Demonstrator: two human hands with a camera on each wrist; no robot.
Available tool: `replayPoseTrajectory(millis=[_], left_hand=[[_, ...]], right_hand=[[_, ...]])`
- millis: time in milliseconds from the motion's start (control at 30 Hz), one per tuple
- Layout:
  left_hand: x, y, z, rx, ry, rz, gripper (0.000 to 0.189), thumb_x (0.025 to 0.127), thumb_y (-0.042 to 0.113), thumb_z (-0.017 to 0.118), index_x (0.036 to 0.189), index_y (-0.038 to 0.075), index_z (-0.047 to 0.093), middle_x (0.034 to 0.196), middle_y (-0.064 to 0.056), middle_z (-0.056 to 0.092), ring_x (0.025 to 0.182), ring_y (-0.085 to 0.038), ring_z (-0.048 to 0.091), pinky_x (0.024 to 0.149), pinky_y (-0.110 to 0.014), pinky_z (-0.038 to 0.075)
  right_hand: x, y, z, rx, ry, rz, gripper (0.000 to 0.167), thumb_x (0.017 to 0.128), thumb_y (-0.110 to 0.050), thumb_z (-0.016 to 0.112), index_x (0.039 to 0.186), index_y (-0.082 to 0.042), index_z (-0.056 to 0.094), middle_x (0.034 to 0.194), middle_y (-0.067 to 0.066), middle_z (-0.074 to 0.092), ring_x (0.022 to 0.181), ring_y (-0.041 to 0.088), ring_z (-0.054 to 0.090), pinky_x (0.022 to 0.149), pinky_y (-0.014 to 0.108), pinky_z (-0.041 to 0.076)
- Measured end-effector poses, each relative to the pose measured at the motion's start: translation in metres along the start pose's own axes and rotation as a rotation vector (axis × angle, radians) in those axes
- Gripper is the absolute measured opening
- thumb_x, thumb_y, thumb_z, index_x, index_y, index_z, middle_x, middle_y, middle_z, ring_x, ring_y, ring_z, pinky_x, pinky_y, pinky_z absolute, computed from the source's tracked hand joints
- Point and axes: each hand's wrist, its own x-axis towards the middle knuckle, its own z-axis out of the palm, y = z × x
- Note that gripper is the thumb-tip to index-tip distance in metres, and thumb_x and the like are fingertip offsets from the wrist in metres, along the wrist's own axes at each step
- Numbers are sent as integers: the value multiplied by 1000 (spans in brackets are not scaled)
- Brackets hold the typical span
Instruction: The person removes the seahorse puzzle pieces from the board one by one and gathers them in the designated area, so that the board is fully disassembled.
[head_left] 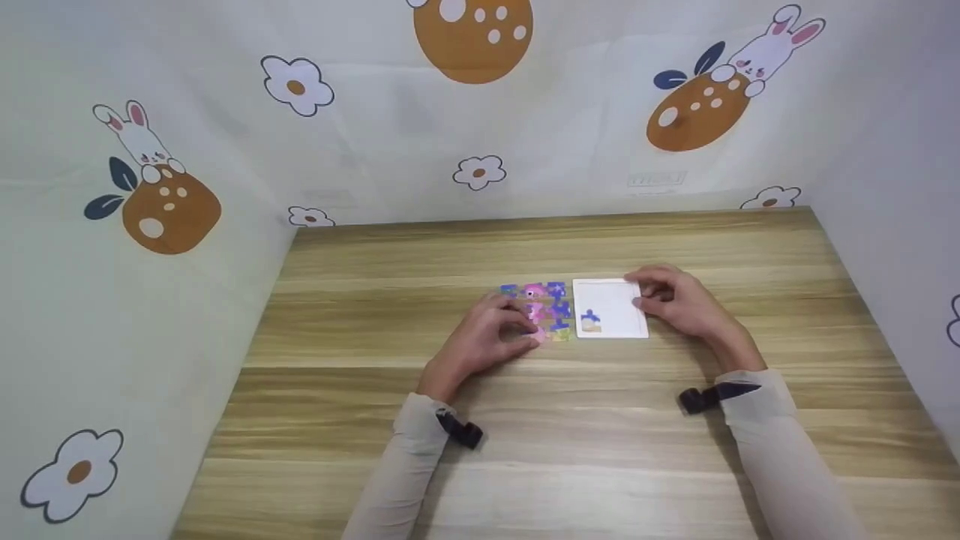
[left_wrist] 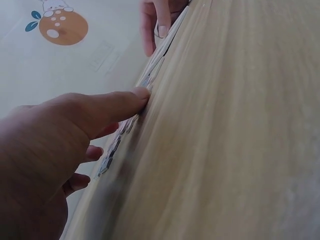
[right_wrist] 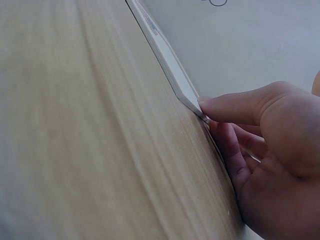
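In the head view a white square puzzle tray [head_left: 613, 300] lies on the wooden table. One blue-and-cream jigsaw piece [head_left: 591, 322] sits in its lower left corner. Left of the tray, several loose jigsaw pieces [head_left: 559, 310] in pink, blue and yellow lie in rows. My left hand [head_left: 480, 337] reaches over these pieces, with the thumb touching near the lowest pink one; the palm covers some of them. At the tray's right side my right hand [head_left: 686, 304] pinches the edge. The right wrist view shows that thumb on the rim and fingers against the side.
The wooden table [head_left: 525, 435] meets a pale patterned cloth wall [head_left: 390, 135] behind the tray, with more cloth on both sides. Each sleeve carries a small black wrist camera, one on the left [head_left: 461, 431] and one on the right [head_left: 697, 400].
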Motion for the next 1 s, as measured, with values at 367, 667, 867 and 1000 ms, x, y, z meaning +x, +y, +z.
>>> replayPoseTrajectory(millis=[367,667,867,1000], left_hand=[[3,3,4,-7,22,33,23,99,37,81,111,17,82,126,-2,74,130,-22,64,137,-52,23],[13,16,14,15,72,89,21,100,34,80,113,18,81,129,0,75,133,-21,62,128,-46,40],[24,32,28,82,69,136,19,101,32,78,113,18,82,121,2,76,125,-19,65,127,-46,41],[36,46,35,110,62,136,24,102,33,75,120,19,81,123,4,80,120,-19,66,113,-39,50]], right_hand=[[2,6,0,-17,11,-21,40,98,-5,78,138,-2,72,132,21,66,105,22,62,85,10,51],[2,5,-1,-14,11,-28,41,98,-4,78,138,-2,72,137,21,65,107,25,63,86,11,52],[3,7,1,-37,10,-42,41,97,-1,77,138,0,71,138,23,64,108,30,63,85,11,51],[3,7,2,-32,16,-54,41,96,0,77,137,0,71,137,23,64,107,29,63,85,11,51]])
